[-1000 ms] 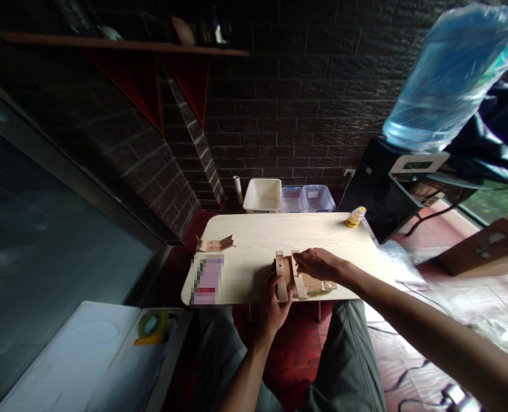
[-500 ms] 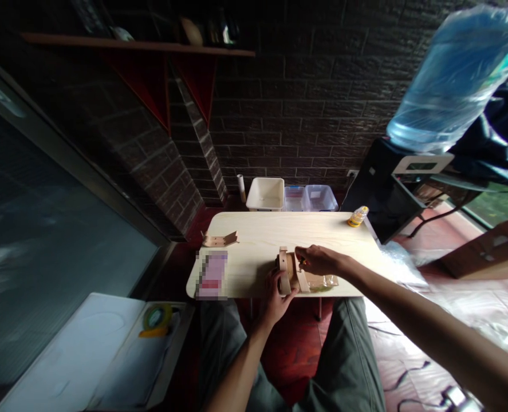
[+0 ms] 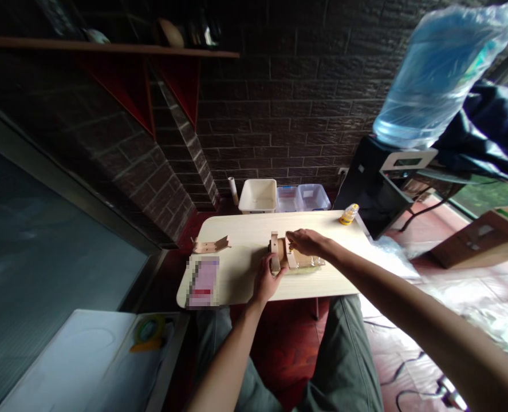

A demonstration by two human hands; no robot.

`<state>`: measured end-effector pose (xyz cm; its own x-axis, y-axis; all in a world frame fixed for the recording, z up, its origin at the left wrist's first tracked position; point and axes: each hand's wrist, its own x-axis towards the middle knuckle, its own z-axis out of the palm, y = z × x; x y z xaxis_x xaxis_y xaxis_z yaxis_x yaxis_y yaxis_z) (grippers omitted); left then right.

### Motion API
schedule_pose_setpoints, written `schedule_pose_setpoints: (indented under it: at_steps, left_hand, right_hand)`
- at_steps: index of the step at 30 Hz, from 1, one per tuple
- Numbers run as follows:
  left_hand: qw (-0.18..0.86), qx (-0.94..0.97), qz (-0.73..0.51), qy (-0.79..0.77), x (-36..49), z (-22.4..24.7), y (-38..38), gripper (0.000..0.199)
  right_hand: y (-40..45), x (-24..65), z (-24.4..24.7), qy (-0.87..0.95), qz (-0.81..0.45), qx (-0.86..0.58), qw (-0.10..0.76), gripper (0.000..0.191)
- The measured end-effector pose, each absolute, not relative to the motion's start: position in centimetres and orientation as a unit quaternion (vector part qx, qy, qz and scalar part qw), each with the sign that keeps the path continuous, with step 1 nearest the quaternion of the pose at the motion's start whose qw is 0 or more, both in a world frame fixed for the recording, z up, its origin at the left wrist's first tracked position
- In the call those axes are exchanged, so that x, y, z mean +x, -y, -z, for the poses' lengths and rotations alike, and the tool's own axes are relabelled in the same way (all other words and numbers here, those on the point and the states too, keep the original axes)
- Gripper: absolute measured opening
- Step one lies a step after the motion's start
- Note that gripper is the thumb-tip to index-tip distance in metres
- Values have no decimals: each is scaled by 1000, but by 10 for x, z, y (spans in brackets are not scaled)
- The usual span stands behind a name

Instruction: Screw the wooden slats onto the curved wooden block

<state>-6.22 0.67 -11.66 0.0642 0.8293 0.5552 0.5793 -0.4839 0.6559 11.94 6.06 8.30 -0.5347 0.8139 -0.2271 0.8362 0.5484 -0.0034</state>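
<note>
A dark brick wall (image 3: 254,126) is seen across the back, and before it a pale wooden table (image 3: 245,229) with rounded corners is set. At the right, a large blue water bottle (image 3: 429,74) wrapped in clear film is carried upright on a black dispenser (image 3: 365,189), and a cardboard carton (image 3: 472,237) is seen farther right on the floor. Beyond the table's far edge, a cream bin (image 3: 258,190) is lined up with two clear bins (image 3: 314,197). On the table's left side, a pinkish rectangular item (image 3: 204,281) is blurred past recognition; just behind it, a bent wooden piece (image 3: 211,246) is laid. Near the middle of the table, slightly right, a wooden assembly (image 3: 282,250) with two crosswise strips is placed, with clear plastic (image 3: 316,262) spread beside it. Its left strip is grasped between the thumb and fingers of the left hand (image 3: 267,277). The right hand (image 3: 307,241) is curled at the right strip; whether anything is gripped in it cannot be told. Toward the far right corner, a small yellow-based bottle (image 3: 349,214) is stood.
</note>
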Motion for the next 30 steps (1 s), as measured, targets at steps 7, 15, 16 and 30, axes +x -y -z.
schedule_pose_setpoints:
  at_steps: [7, 15, 16, 30]
  left_hand:
    - [128, 717, -480, -489, -61, 123, -10, 55]
    - [131, 710, -483, -496, -61, 129, -9, 56]
    - [129, 708, -482, -500, -61, 130, -9, 55]
    - [113, 708, -473, -512, -62, 121, -3, 57]
  right_hand:
    - [-79, 115, -77, -865, 71, 483, 114, 36]
    - [-81, 114, -71, -871, 63, 477, 100, 36]
    - [-80, 116, -71, -881, 64, 458, 94, 35]
    - [-80, 97, -64, -851, 52, 508, 123, 38]
